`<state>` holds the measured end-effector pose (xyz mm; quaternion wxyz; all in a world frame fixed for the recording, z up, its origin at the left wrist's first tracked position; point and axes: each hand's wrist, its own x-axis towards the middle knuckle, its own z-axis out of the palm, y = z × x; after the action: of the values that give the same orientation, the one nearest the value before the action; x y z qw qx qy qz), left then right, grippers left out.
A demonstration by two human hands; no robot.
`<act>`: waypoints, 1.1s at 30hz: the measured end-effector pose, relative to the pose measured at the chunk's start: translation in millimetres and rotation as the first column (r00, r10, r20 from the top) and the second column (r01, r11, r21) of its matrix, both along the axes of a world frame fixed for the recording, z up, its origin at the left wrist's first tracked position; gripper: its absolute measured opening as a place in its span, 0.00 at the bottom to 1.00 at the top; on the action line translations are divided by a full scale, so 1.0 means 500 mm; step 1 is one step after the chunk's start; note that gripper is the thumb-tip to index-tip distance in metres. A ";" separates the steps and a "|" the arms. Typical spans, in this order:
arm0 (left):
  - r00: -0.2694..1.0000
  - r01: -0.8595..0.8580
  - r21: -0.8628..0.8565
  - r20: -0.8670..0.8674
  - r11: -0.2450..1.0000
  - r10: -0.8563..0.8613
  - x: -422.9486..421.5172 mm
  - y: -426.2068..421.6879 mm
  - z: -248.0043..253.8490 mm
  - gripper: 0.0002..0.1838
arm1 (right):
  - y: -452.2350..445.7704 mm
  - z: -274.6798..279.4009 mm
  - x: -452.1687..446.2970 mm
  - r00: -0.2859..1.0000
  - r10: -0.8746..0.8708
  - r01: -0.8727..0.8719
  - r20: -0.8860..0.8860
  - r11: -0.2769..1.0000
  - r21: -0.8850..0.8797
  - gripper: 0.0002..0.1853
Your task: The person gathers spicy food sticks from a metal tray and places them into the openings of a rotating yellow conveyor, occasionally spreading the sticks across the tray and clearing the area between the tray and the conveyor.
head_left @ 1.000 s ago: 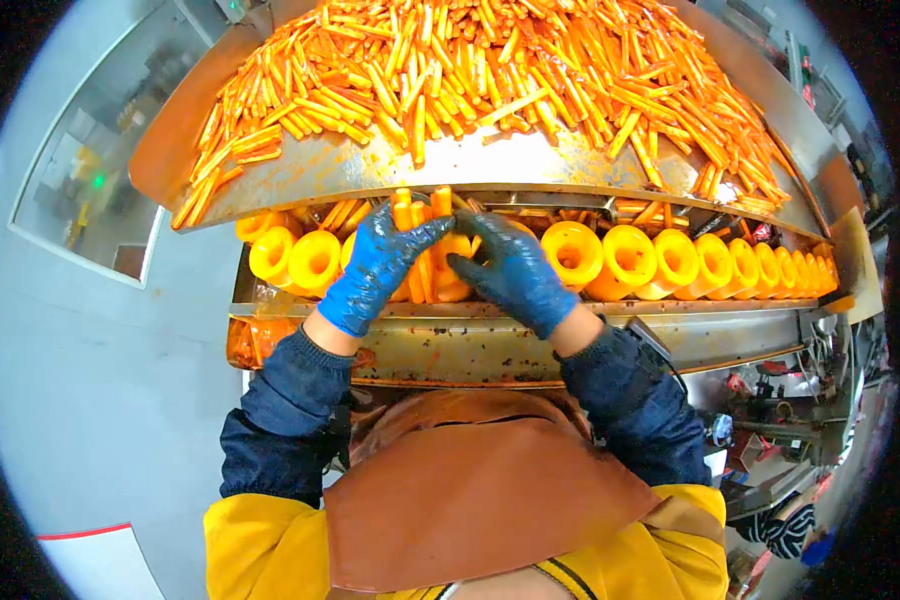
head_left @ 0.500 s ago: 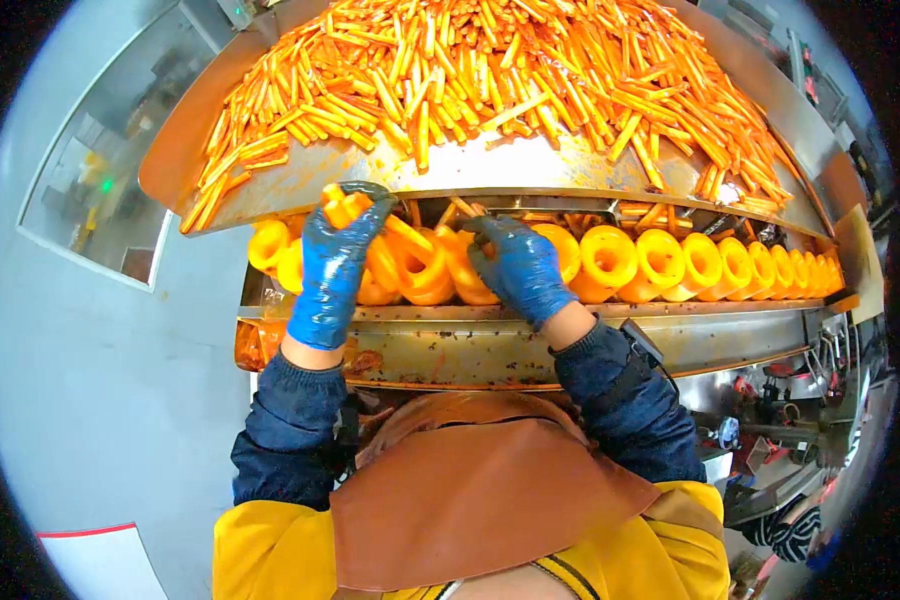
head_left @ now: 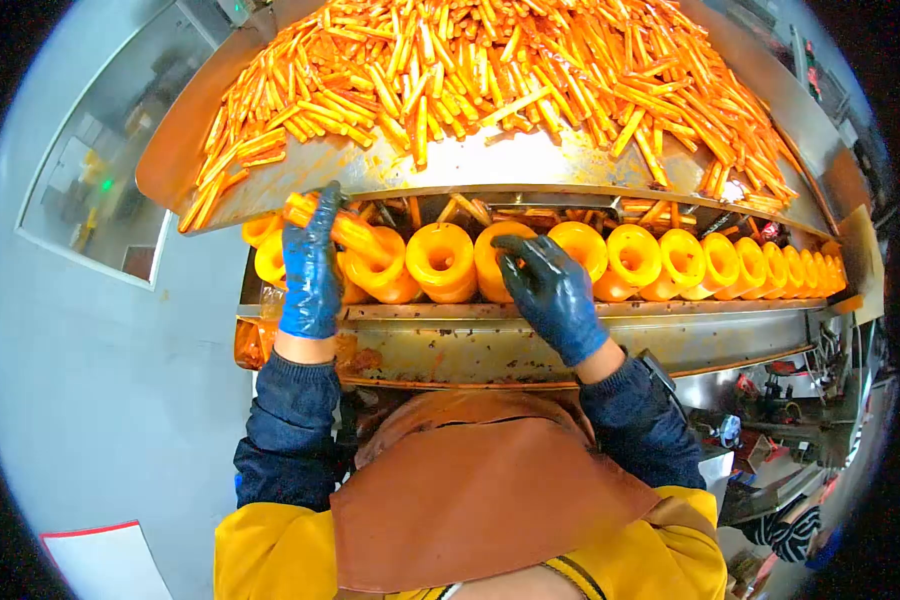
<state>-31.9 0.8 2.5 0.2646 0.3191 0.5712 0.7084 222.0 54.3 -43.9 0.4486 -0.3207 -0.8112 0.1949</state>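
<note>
My left hand (head_left: pixel 313 262), in a blue glove, is closed round a small bundle of oily orange food sticks (head_left: pixel 348 232). The bundle slants down to the right, its lower end at the mouth of an orange funnel cup (head_left: pixel 395 285). My right hand (head_left: pixel 552 292), gloved too, has bent fingers with a gap between thumb and forefinger; nothing shows in them. Its fingertips are at the front of another orange funnel cup (head_left: pixel 490 268), partly covering it. Between the hands stands a funnel cup (head_left: pixel 441 262) with its round hole in plain view.
Beyond the cups, a sloping metal tray (head_left: pixel 450 172) carries a big heap of orange sticks (head_left: pixel 490 70). More funnel cups (head_left: pixel 680 262) run in a row to the right. A stained metal ledge (head_left: pixel 570 350) lies along the front, and a few loose sticks (head_left: pixel 465 208) rest behind the cups.
My left hand has shifted slightly left and turned, with the bundle now slanting into a cup. My right hand has moved right and down, away from the sticks behind the cups. The cups have shifted slightly.
</note>
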 end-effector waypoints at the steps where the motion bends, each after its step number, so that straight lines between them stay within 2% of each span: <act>1: 0.998 -0.055 0.040 0.019 0.998 0.054 -0.013 0.006 -0.010 0.10 | -0.015 0.001 0.009 1.000 0.006 -0.006 0.000 1.000 -0.006 0.10; 3: 0.972 0.026 -0.184 -0.224 0.983 -0.067 -0.050 0.000 -0.053 0.09 | -0.047 -0.002 0.032 0.978 0.094 -0.077 0.187 0.992 -0.098 0.10; 4: 0.943 0.009 -0.257 -0.320 0.966 -0.094 -0.034 0.004 -0.047 0.08 | -0.056 -0.037 0.048 0.967 0.118 -0.100 0.227 0.991 -0.090 0.10; 5: 0.943 0.008 -0.256 -0.320 0.967 -0.093 -0.034 0.010 -0.059 0.08 | -0.062 -0.056 0.060 0.967 0.119 -0.100 0.227 0.991 -0.090 0.10; 7: 0.889 0.215 -0.165 -0.376 0.963 -0.262 -0.037 0.024 -0.094 0.09 | -0.075 -0.089 0.086 0.967 0.163 -0.164 0.194 0.986 -0.008 0.11; 8: 0.820 0.262 -0.123 -0.494 0.957 -0.288 -0.023 0.023 -0.078 0.09 | -0.082 -0.111 0.105 0.965 0.131 -0.113 0.225 0.989 -0.091 0.10; 9: 0.821 0.267 -0.122 -0.491 0.956 -0.292 -0.006 0.025 -0.059 0.09 | -0.087 -0.121 0.130 0.965 0.127 -0.109 0.229 0.990 -0.092 0.10; 11: 0.912 0.180 -0.208 -0.330 0.961 -0.242 0.027 0.034 -0.026 0.09 | -0.095 -0.132 0.175 0.900 0.069 0.024 0.430 0.978 -0.208 0.13; 12: 0.910 0.207 -0.235 -0.310 0.950 -0.276 0.031 0.046 -0.029 0.10 | -0.099 -0.154 0.199 0.899 0.068 0.026 0.433 0.978 -0.207 0.13; 14: 0.878 0.272 -0.209 -0.346 0.939 -0.331 0.055 0.058 -0.022 0.11 | -0.105 -0.206 0.241 0.929 -0.054 0.129 0.366 0.975 -0.182 0.12; 16: 0.820 0.375 -0.168 -0.399 0.912 -0.410 0.069 0.061 -0.005 0.11 | -0.119 -0.222 0.276 0.914 -0.087 0.167 0.397 0.971 -0.173 0.12; 19: 0.814 0.350 -0.232 -0.404 0.907 -0.418 0.060 0.067 -0.012 0.09 | -0.134 -0.262 0.310 0.910 -0.116 0.207 0.398 0.959 -0.194 0.11; 20: 0.814 0.350 -0.234 -0.404 0.907 -0.418 0.053 0.070 -0.009 0.09 | -0.137 -0.265 0.311 0.877 -0.161 0.253 0.453 0.956 -0.150 0.11; 22: 0.925 0.049 -0.112 -0.369 0.992 -0.087 0.028 0.071 0.003 0.08 | -0.140 -0.269 0.308 0.841 -0.205 0.295 0.501 0.949 -0.108 0.10; 23: 0.930 0.021 -0.065 -0.364 0.998 -0.043 0.020 0.066 0.018 0.09 | -0.139 -0.268 0.304 0.828 -0.234 0.314 0.510 0.946 -0.075 0.10; 26: 0.925 0.059 -0.076 -0.370 0.995 -0.083 -0.003 0.050 -0.008 0.11 | -0.138 -0.256 0.295 0.816 -0.268 0.327 0.512 0.945 -0.026 0.10; 28: 0.703 -0.019 -0.275 -0.687 0.961 -0.182 -0.001 0.030 -0.030 0.13 | -0.135 -0.255 0.293 0.819 -0.269 0.318 0.507 0.948 -0.011 0.10; 29: 0.702 -0.024 -0.275 -0.689 0.961 -0.180 -0.006 0.023 -0.034 0.13 | -0.133 -0.261 0.294 0.820 -0.277 0.313 0.501 0.950 0.013 0.10; 31: 0.774 0.157 -0.348 -0.539 0.924 -0.334 -0.017 0.011 -0.032 0.16 | -0.132 -0.267 0.296 0.822 -0.285 0.309 0.493 0.950 0.033 0.10; 32: 0.793 0.210 -0.280 -0.512 0.937 -0.331 -0.015 0.006 -0.025 0.14 | -0.133 -0.268 0.297 0.828 -0.285 0.305 0.482 0.951 0.038 0.10; 33: 0.872 0.284 -0.207 -0.351 0.936 -0.342 -0.020 0.001 -0.018 0.11 | -0.133 -0.267 0.299 0.834 -0.285 0.301 0.473 0.953 0.044 0.10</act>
<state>-41.9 1.5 -6.4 0.2828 0.5186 0.6036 0.5355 371.3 -12.2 -177.6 0.2561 -0.4858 -0.8341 0.0525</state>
